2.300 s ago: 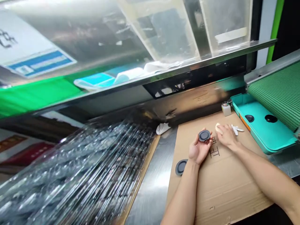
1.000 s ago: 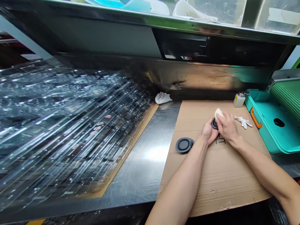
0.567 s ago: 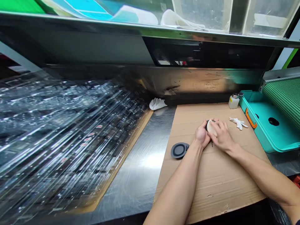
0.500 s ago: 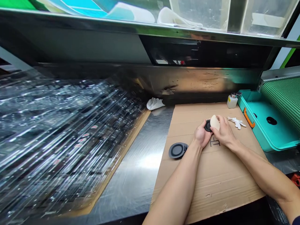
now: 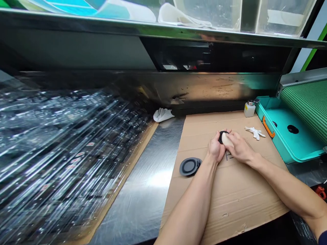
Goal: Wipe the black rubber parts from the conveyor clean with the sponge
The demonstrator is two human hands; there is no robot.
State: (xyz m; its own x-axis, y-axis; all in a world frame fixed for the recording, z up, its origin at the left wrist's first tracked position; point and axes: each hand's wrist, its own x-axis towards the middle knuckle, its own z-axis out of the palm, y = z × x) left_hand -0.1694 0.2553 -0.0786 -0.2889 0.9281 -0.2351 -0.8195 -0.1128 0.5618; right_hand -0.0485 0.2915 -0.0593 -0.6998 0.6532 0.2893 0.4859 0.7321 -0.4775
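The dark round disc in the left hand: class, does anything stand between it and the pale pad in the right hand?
Nothing visible stands between them: the pale pad in the right hand presses directly against the dark round disc held in the left hand.

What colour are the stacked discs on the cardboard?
The stacked discs are dark grey with a blackish rim; the head view, the only one, shows them clearly.
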